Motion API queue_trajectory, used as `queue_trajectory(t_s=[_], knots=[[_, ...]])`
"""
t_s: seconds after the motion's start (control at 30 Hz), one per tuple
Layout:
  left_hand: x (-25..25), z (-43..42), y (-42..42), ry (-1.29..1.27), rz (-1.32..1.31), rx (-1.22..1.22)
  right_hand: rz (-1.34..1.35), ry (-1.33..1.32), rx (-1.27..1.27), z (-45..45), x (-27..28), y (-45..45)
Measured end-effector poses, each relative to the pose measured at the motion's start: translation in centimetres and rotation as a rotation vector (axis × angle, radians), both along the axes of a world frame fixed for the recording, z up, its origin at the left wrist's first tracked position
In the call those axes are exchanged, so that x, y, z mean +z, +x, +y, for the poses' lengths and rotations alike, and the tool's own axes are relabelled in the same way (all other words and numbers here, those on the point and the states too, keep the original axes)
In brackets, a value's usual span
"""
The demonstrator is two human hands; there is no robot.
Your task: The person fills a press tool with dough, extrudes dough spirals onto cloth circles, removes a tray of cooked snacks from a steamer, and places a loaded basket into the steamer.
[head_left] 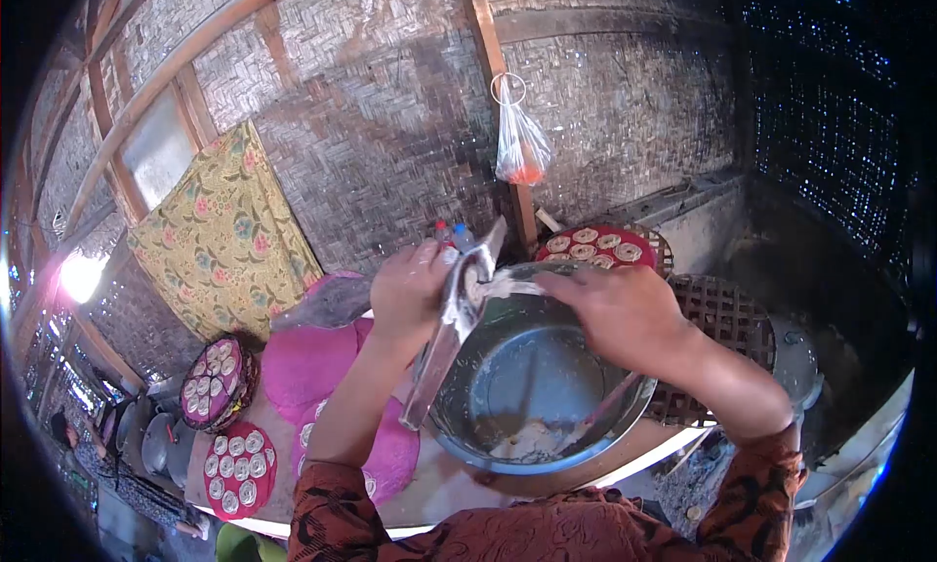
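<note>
My left hand (408,281) is closed around a long wooden press (451,333), which tilts over the basin and is smeared with white dough. A lump of white dough (503,287) shows at an opening in the press's upper part. My right hand (625,308) reaches in from the right, its fingertips closed on this dough beside the opening. Below both hands stands a wide grey-blue basin (532,466) with pale dough (529,442) at its bottom. A thin stick or handle (610,401) leans inside the basin against its right side.
Pink round mats (303,362) lie left of the basin. Red mats with coiled dough (239,469) are at lower left and behind the basin (595,245). A woven rack (722,333) is at right. Bottles stand behind; a plastic bag (522,152) hangs from a post. Another person is at far left.
</note>
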State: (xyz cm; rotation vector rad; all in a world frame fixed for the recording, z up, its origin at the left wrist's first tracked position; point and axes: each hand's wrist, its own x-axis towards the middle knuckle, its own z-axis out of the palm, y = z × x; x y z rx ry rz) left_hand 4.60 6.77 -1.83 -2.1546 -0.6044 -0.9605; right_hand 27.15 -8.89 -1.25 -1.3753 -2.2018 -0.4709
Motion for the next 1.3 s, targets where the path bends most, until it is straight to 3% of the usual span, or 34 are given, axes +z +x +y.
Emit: queue_trajectory(t_s=[0.03,0.07,0.13,0.2,0.27,0.33,0.4,0.47,0.53,0.6,0.63,0.67,0.73,0.77,0.8,0.87,0.9,0.97,1.0,1.07,1.1,1.17,1.2,1.27,1.3], knots=[[0.3,-1.1,0.4,-0.104,0.013,-0.039,-0.234,0.099,-0.112,-0.2,0.7,-0.9],[0.5,-1.8,0.6,-0.205,0.023,-0.075,-0.236,0.096,-0.107,-0.1,0.3,-1.4],[0.9,-2.1,-0.3,-0.336,0.051,-0.070,-0.464,0.369,-0.121,-0.3,-1.2,-2.6],[0.3,-1.5,-2.0,-0.468,0.074,-0.060,-0.529,0.348,-0.143,-1.4,-1.6,-2.6],[-2.2,1.1,-4.8,-0.368,-0.136,-0.049,-0.476,0.271,-0.173,-3.2,-0.5,-2.0],[-1.1,1.1,-6.8,-0.588,-0.376,-0.259,-0.374,0.207,-0.150,-4.1,0.6,-1.9],[1.6,0.6,-8.1,-0.661,-0.251,0.077,-0.401,-0.226,-0.030,-3.7,-1.0,-1.7],[3.7,-1.0,-10.1,-0.385,-0.382,-0.089,-0.505,-0.718,0.101,-0.3,-5.6,-3.0],[4.8,-1.5,-13.6,-0.706,-0.784,-0.217,-0.498,-0.780,0.111,3.4,-13.5,-4.5],[6.4,-2.6,-14.9,-1.040,-1.170,-0.858,-0.442,-0.768,0.151,4.7,-14.6,-4.4],[7.3,-3.5,-14.7,-1.115,-1.057,-1.196,-0.371,-0.754,0.179,5.2,-14.4,-4.5],[7.4,-4.0,-14.4,-1.067,-1.175,-1.282,-0.384,-0.742,0.189,5.6,-13.9,-5.0],[5.8,-4.1,-14.3,-1.122,-1.349,-1.417,0.241,-0.398,0.559,5.9,-12.7,-6.3],[4.6,-3.8,-14.0,-1.199,-1.442,-1.485,0.230,-0.398,0.564,5.0,-11.9,-7.8],[3.3,-3.9,-13.1,-1.250,-1.543,-1.565,0.871,-0.956,0.695,3.2,-10.9,-9.9],[0.7,-4.0,-11.4,-1.473,-1.564,-1.662,1.529,-1.513,0.737,0.6,-10.6,-11.2],[-0.6,-4.1,-10.6,-1.486,-1.635,-1.687,1.674,-1.754,0.805,-0.4,-11.0,-11.3],[-3.4,-4.4,-10.8,-1.240,-1.669,-1.250,1.941,-2.255,0.915,-1.6,-11.2,-11.3],[-5.5,-3.4,-11.3,-1.110,-1.697,-1.067,1.923,-2.261,0.897,-1.7,-10.9,-10.9],[-11.0,-2.4,-14.6,-1.174,-1.578,-0.197,1.864,-1.723,0.733,-1.7,-10.1,-9.5],[-12.5,-2.8,-15.6,-1.236,-1.414,0.030,1.808,-1.464,0.622,-1.6,-9.3,-9.6],[-14.5,-4.6,-16.4,-1.306,-1.042,0.062,1.662,-1.044,0.505,-0.7,-8.6,-10.2],[-14.4,-5.9,-16.3,-1.323,-0.872,-0.016,1.666,-1.049,0.490,-0.3,-8.3,-10.9],[-13.1,-8.0,-16.3,-1.370,-0.640,-0.150,1.222,-0.724,0.401,0.5,-8.0,-12.6],[-12.5,-8.9,-16.8,-1.389,-0.553,-0.190,1.102,-0.722,0.442,1.3,-8.9,-12.3]])
